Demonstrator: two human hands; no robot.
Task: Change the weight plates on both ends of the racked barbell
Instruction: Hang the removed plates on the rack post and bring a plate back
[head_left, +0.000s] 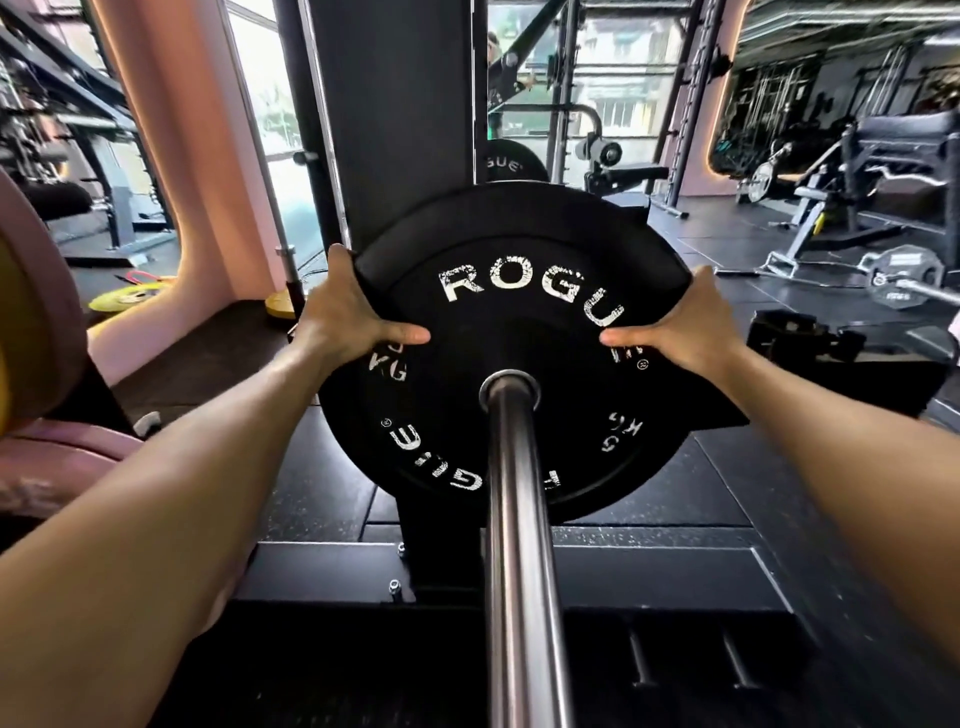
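Observation:
A black Rogue bumper plate (467, 415) with white lettering sits on the steel barbell sleeve (522, 545), which runs from the bottom of the view up to the plate's centre hole. My left hand (345, 312) grips the plate's upper left rim, fingers wrapped behind the edge and thumb lying across its face. My right hand (685, 322) grips the upper right rim the same way. A second black plate (587, 202) shows just behind the first.
The black rack upright (395, 104) rises behind the plate, its base (431, 566) bolted to the floor. Pink and yellow plates (36, 312) stand at far left. Yellow plates (124, 299) lie on the floor. A black collar (800, 332), a bench and loaded bars are at right.

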